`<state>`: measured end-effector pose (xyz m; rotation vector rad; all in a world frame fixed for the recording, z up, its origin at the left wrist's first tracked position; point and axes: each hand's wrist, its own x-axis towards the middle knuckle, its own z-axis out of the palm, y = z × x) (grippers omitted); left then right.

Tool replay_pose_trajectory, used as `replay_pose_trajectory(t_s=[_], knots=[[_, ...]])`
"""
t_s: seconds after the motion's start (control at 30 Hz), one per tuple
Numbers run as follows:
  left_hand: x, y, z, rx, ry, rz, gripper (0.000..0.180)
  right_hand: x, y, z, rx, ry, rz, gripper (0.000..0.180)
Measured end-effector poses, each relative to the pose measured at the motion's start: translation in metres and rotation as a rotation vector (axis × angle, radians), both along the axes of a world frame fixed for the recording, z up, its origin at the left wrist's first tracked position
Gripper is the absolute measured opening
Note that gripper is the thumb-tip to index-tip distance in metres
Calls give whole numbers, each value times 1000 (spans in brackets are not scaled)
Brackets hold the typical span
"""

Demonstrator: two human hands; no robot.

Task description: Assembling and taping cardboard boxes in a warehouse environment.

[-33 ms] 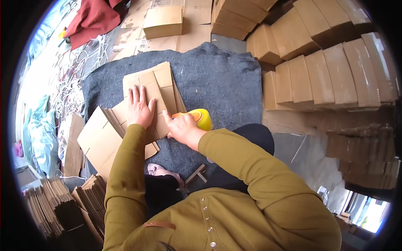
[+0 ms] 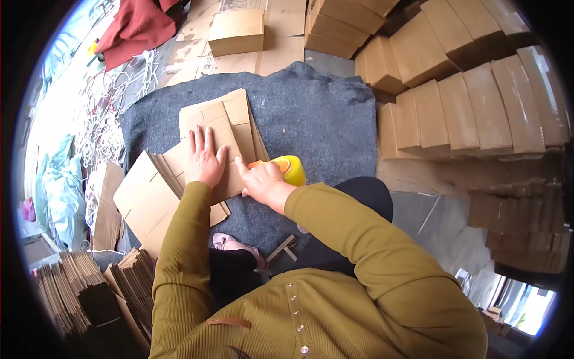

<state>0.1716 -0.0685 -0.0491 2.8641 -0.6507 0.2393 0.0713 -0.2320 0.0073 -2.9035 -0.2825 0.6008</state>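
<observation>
My left hand (image 2: 206, 160) lies flat with fingers spread on a folded brown cardboard piece (image 2: 222, 122). That piece rests on more flat cardboard sheets (image 2: 241, 106), stacked unevenly on a dark grey cloth (image 2: 317, 113). My right hand (image 2: 263, 182) is closed round a rounded yellow-and-orange tool (image 2: 293, 170), whose kind I cannot make out because the hand covers part of it. The index finger of that hand points forward at the right edge of the folded piece. Another creased cardboard sheet (image 2: 143, 188) spreads out to the left, beneath my left forearm.
Rows of cardboard boxes (image 2: 469, 107) stand along the right. One box (image 2: 238, 37) sits on flattened cardboard at the far side. Bundles of flat cardboard (image 2: 66, 293) stand at lower left. White cords (image 2: 110, 107), a red cloth (image 2: 134, 30) and pale plastic sheeting (image 2: 63, 191) lie left.
</observation>
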Motion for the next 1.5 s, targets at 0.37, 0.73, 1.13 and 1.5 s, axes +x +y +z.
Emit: replay_pose_trajectory(t_s=[0.37,0.73,1.13,1.5], knots=[[-61,-17,53,169,390,-8,86,31,-12,23,-220,29,235,67],[-16,-7,79,467,519,-219,60,100,-6,57,-305,184,556,31],[-28,-18,62,474,465,-56,47,152,-64,108,5,-188,115,26],[-32,-33,85,612,677,-51,42,129,-104,73,1225,-146,-597,32]])
